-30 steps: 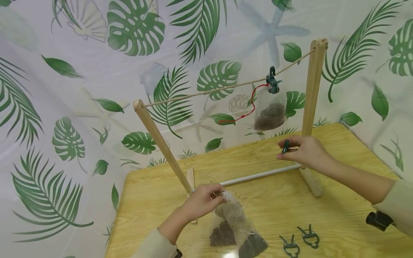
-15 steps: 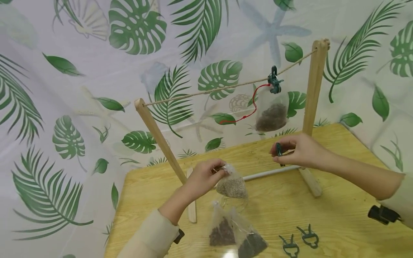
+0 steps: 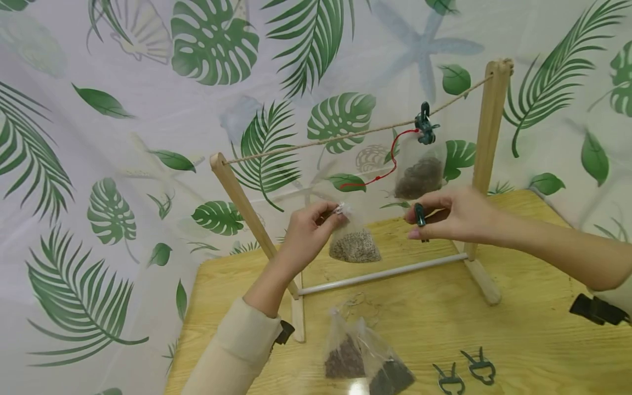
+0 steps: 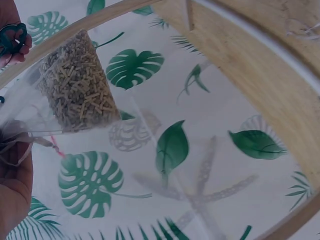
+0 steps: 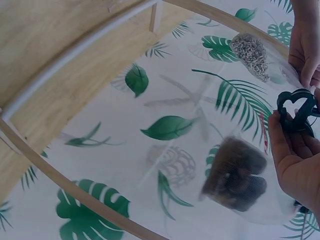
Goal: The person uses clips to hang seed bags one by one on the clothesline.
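Observation:
My left hand [image 3: 310, 233] pinches the gathered top of a sheer mesh bag [image 3: 356, 245], which hangs below the fingers with pale, short rod-like bits in it. In the left wrist view those bits [image 4: 82, 87] look tan and grey. My right hand [image 3: 459, 216] pinches a dark green plastic clip [image 3: 420, 215]; its rounded, heart-like loop shows in the right wrist view. Behind that hand, a mesh bag of dark brown bits [image 3: 419, 176] hangs from a twine line [image 3: 345, 135], held by a dark green clip [image 3: 425, 125]. A red cord [image 3: 394, 156] trails from that clip.
Wooden posts [image 3: 489, 131] carry the twine, with a white rod [image 3: 385, 274] joining them low down. Two mesh bags, one with reddish-brown bits [image 3: 344, 359] and one with dark bits [image 3: 392, 376], lie on the wooden table [image 3: 533, 307]. Two green clips [image 3: 480, 367] lie to their right.
My left hand has lifted the bag of pale bits off the table, up beneath the twine. My right hand has moved slightly left and up with the clip.

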`<state>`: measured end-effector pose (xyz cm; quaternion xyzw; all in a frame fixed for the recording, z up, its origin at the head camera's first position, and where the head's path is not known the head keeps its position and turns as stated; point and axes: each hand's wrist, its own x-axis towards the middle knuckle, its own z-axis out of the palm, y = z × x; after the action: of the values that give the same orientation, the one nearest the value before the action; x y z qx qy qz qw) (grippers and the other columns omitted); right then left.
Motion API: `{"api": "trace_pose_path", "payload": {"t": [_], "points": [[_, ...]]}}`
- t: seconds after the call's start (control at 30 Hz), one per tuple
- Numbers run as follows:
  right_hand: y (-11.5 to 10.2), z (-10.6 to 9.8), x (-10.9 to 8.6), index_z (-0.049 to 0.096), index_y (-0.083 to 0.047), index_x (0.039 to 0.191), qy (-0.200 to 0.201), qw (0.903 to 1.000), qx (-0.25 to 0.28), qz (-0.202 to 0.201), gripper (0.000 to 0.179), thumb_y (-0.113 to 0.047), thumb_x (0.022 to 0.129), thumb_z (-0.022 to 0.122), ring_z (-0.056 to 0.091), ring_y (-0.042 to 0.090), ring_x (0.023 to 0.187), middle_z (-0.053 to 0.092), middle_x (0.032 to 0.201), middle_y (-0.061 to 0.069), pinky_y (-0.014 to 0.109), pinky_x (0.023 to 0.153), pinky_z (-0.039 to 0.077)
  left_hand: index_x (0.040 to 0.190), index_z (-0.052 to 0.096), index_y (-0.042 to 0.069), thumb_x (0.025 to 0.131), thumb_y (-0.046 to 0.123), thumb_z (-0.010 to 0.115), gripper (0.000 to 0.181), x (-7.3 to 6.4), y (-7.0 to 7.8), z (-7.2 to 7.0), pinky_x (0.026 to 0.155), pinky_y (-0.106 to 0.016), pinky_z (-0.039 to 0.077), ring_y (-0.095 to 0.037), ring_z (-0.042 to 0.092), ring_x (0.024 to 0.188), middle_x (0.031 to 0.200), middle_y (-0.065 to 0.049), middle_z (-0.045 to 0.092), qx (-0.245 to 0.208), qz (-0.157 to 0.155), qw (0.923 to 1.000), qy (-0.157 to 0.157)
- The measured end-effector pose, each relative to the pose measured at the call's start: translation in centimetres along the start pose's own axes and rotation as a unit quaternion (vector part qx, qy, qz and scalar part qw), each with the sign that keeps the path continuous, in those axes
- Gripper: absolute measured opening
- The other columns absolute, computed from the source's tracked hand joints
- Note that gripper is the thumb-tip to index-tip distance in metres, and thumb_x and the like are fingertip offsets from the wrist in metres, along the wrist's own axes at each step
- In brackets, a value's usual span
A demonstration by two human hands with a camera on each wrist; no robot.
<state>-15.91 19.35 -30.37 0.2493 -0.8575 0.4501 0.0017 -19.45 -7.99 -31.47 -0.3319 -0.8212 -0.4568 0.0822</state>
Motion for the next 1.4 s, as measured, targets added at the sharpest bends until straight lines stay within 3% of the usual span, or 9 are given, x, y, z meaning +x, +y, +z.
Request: {"api": "trace_pose_path", "payload": {"t": [0.37,0.47,0.6,0.7,0.8,0.93,1.1,1.17,1.4], "points": [[-5.1,-2.9,1.9,0.073,-0.014,0.098,0.037,0.9965,-0.073,-0.013,0.017,-0.023,0.083,0.074,0.067,0.003,0.072,0.073,0.085,-0.001,0.019,0.065,0.051,0.097,0.072,0.004,0.091,0.016,0.064,0.015,2.8,1.8,-0.3,0.066,-0.021,0.049,-0.012,0.063,0.078,0.092,-0.006,0.068,0.005,-0.008,0.9979,0.064],[-6.3,-3.3,2.4,0.073,-0.018,0.098,0.061,0.9937,-0.092,-0.02,0.015,-0.026,0.084,0.073,0.057,0.005,0.057,0.073,0.08,-0.004,0.021,0.053,0.043,0.095,0.073,0.005,0.091,0.019,0.065,0.017,3.7,1.9,-0.1,0.066,-0.022,0.049,-0.011,0.063,0.076,0.09,-0.007,0.069,-0.011,-0.019,0.9963,0.083],[-7.7,-3.9,3.1,0.074,-0.019,0.098,0.084,0.9883,-0.108,-0.067,0.014,-0.025,0.086,0.071,0.03,0.006,0.04,0.073,0.083,-0.003,0.026,0.04,0.026,0.088,0.071,0.005,0.09,0.021,0.066,0.017,4.7,2.2,0.0,0.06,-0.022,0.045,-0.01,0.058,0.067,0.077,-0.006,0.066,-0.055,-0.045,0.9923,0.101],[-8.6,-4.3,3.7,0.074,-0.017,0.1,0.09,0.9851,-0.105,-0.102,0.015,-0.022,0.087,0.07,0.021,0.006,0.037,0.073,0.089,-0.001,0.027,0.038,0.022,0.086,0.069,0.004,0.09,0.019,0.066,0.016,5.2,2.6,0.0,0.057,-0.023,0.042,-0.011,0.054,0.062,0.071,-0.008,0.063,-0.088,-0.056,0.9895,0.1],[-9.4,-4.7,4.5,0.074,-0.015,0.104,0.092,0.9849,-0.098,-0.109,0.019,-0.022,0.088,0.069,0.025,0.009,0.037,0.073,0.095,0.001,0.027,0.039,0.024,0.087,0.07,0.003,0.089,0.017,0.067,0.015,5.7,2.8,0.0,0.059,-0.023,0.047,-0.011,0.057,0.062,0.073,-0.01,0.065,-0.105,-0.057,0.9876,0.101],[-10.3,-5.0,6.1,0.072,-0.013,0.11,0.091,0.9873,-0.089,-0.095,0.024,-0.024,0.088,0.068,0.037,0.005,0.04,0.07,0.111,0.003,0.025,0.042,0.028,0.091,0.071,0.001,0.09,0.017,0.067,0.017,6.3,2.8,0.1,0.06,-0.027,0.053,-0.012,0.06,0.064,0.075,-0.009,0.067,-0.098,-0.056,0.9874,0.111],[-10.8,-5.6,7.7,0.072,-0.012,0.11,0.087,0.9921,-0.067,-0.061,0.027,-0.026,0.088,0.069,0.033,0.007,0.038,0.064,0.123,0.003,0.026,0.041,0.028,0.097,0.071,-0.001,0.092,0.015,0.062,0.019,7.0,2.8,0.1,0.055,-0.027,0.051,-0.013,0.059,0.066,0.077,-0.012,0.066,-0.067,-0.042,0.99,0.117],[-10.7,-5.8,8.3,0.072,-0.013,0.11,0.081,0.9931,-0.07,-0.048,0.028,-0.029,0.087,0.069,0.021,0.012,0.036,0.063,0.125,0.003,0.027,0.039,0.025,0.099,0.071,-0.002,0.093,0.014,0.062,0.02,7.3,2.8,0.1,0.056,-0.026,0.052,-0.014,0.06,0.067,0.079,-0.013,0.067,-0.068,-0.042,0.9897,0.118],[-10.0,-5.9,9.2,0.074,-0.012,0.106,0.079,0.9901,-0.101,-0.057,0.026,-0.029,0.088,0.068,0.023,0.01,0.036,0.066,0.119,0.004,0.026,0.04,0.025,0.099,0.071,-0.002,0.092,0.013,0.063,0.019,7.9,2.7,0.0,0.061,-0.021,0.051,-0.014,0.063,0.071,0.088,-0.014,0.07,-0.066,-0.043,0.9882,0.131]]}}
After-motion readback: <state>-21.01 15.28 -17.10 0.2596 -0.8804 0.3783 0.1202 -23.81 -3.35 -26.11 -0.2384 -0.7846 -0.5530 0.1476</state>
